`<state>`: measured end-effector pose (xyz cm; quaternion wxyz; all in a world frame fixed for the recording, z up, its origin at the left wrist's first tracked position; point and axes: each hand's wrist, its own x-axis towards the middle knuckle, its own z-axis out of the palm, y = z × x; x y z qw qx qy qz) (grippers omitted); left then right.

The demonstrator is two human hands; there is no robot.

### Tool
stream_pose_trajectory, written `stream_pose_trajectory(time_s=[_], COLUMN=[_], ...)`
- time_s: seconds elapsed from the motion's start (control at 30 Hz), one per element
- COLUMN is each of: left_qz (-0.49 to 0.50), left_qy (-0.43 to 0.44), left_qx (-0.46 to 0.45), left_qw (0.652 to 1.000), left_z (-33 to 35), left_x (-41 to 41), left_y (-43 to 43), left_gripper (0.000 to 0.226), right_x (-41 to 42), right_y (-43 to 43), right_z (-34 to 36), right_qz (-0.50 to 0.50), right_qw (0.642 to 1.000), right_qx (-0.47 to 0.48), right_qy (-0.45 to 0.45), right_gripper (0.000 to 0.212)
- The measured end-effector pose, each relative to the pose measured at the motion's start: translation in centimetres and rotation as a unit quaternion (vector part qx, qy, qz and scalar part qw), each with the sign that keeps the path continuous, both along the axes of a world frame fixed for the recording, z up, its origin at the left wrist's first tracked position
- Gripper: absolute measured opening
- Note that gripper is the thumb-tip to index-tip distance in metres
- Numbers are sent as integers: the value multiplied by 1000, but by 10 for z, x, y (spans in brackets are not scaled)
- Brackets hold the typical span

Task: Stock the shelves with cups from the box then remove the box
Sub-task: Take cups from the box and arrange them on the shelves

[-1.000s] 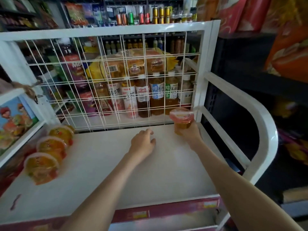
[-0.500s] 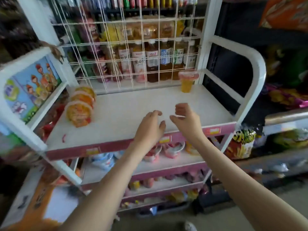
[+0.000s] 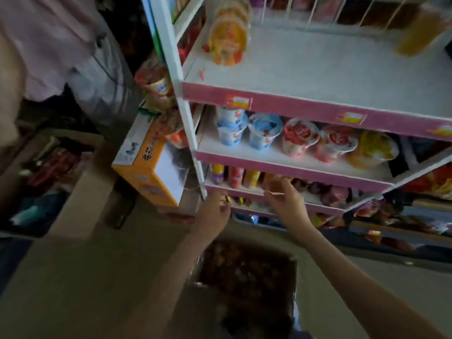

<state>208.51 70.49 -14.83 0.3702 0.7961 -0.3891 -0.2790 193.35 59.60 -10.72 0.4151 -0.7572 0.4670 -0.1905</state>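
Your left hand [image 3: 215, 209] and right hand [image 3: 286, 203] hover empty, fingers loosely curled, just above the open box [image 3: 294, 285] on the floor, likely poised to fetch more of its dim cups [image 3: 244, 267] for the top shelf [image 3: 318, 69] high above the box, where shelved cups [image 3: 228, 40] already lie.

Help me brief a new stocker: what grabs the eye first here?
Orange cups lie on the left of the pink-edged top shelf. Lower down, the left hand and right hand hover empty above an open box on the floor.
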Motion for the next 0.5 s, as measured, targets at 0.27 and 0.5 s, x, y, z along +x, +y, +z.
stream_pose_trajectory(time_s=[0.27,0.5], left_qz=[143,203], left_qy=[89,147], left_qx=[173,244], left_qw=[970,937], left_z=[-186,-387], left_x=[-33,-101], left_y=[98,106], left_gripper=[37,57], right_x=[-40,-90], right_y=[38,50], right_z=[-188,-397], right_qz=[39,61], right_qw=[980,958], right_qx=[134,187], right_qy=[142,209], right_gripper=[31,40])
